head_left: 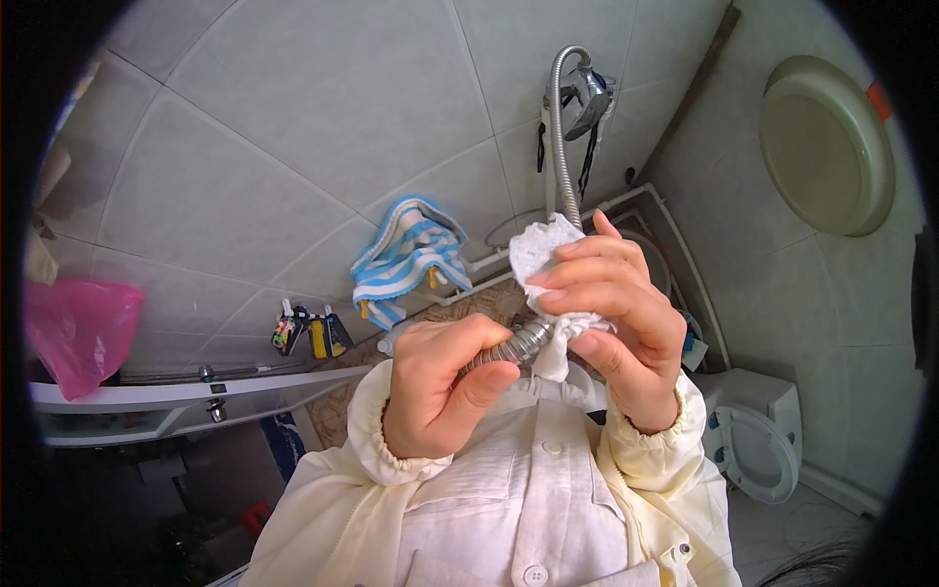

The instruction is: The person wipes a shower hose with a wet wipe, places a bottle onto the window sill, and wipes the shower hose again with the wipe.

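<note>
My left hand (430,382) is closed round a ribbed metal shower hose (560,137) in front of my chest. The hose arches down from a chrome wall tap (587,103) and passes behind a crumpled white cloth (536,252). My right hand (626,303) pinches this cloth against the hose, just to the right of my left fingers. One end of the cloth hangs below the thumb. Whether it wraps fully round the hose is hidden by the fingers.
A blue-and-white striped cloth (411,254) hangs on the wall ahead. A pink plastic bag (83,328) and a white shelf edge (176,396) are at left. White pipes (685,235) run along the corner. A toilet (753,450) stands right, below a hung basin (827,147).
</note>
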A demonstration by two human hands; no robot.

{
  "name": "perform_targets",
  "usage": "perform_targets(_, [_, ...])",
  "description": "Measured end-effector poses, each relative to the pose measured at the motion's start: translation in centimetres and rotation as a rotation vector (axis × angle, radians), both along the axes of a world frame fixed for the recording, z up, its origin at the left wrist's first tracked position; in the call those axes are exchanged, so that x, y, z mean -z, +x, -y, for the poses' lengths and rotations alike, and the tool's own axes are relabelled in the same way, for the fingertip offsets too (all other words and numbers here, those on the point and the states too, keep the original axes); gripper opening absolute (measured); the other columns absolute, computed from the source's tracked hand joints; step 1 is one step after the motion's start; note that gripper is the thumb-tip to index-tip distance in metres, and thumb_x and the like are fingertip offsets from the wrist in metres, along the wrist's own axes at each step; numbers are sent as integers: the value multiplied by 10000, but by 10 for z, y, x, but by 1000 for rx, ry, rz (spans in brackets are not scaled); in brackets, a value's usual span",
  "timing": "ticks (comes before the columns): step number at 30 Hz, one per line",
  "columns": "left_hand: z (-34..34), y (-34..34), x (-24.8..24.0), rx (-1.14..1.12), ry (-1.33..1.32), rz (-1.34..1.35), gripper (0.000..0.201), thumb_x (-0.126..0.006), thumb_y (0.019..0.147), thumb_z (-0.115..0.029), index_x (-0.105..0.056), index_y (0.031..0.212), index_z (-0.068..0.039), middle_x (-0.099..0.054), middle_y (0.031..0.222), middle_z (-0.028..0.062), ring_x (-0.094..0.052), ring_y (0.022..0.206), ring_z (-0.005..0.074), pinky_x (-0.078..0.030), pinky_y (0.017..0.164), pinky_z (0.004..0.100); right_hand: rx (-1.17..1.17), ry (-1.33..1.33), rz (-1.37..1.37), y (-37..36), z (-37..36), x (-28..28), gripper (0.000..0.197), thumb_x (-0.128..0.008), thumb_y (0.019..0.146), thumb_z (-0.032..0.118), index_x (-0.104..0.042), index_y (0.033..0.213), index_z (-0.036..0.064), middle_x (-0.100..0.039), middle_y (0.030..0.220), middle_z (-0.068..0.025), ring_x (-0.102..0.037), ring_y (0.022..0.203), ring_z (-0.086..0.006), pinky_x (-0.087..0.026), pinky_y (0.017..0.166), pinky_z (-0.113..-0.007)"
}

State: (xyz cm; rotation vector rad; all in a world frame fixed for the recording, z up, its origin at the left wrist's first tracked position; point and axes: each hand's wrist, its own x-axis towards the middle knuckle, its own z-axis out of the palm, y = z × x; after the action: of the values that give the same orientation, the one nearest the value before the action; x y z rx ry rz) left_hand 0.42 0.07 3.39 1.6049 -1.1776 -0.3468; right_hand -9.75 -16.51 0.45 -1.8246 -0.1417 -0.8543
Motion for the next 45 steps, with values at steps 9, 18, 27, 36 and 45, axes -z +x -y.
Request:
perform_targets(9, [4, 1, 5, 87, -45, 75, 242, -611, 859, -210, -554, 769, 7, -451, 527, 69, -460, 437, 223, -336, 436, 302, -32, 57, -31, 5, -2, -3, 170, -605, 685, 53, -684, 832, 84, -640, 800, -11, -573, 792, -173, -240, 1019, -447])
perform_targets(18, [2, -1, 3, 28, -67, 16, 228, -608, 856, -199, -563, 775, 10, -482, 543, 76, -478, 446, 217, -347, 445, 287, -68, 141, 17, 6, -10, 2, 234, -585, 665, 39, -708, 859, 82, -655, 834, -7, -581, 832, -166, -148, 1076, -498])
perform_targets(27, [5, -7, 4, 52, -33, 109, 224, -616, 846, -202, -570, 786, 9, -481, 550, 91, -488, 450, 241, -350, 438, 304, -73, 239, -82, 0, -10, 1, 195, -579, 700, 35, -700, 852, 51, -658, 802, -27, -579, 828, -157, -175, 1067, -489])
perform_targets(36, [4, -9, 4, 34, -26, 112, 238, -615, 852, -222, -568, 783, 1, -471, 540, 89, -495, 450, 251, -354, 437, 316, -100, 345, 51, -6, -15, 12, 249, -502, 824, 150, -686, 940, 30, -652, 967, -78, -504, 1058, -235, -105, 1091, -447])
perform_targets(45, [6, -11, 3, 13, -49, 112, 225, -616, 846, -203, -574, 785, 9, -484, 551, 98, -504, 455, 260, -363, 437, 320, 87, -8, 37, -3, -19, 4, 232, -601, 677, 85, -697, 886, 58, -613, 766, -39, -552, 799, -204, -198, 1064, -490])
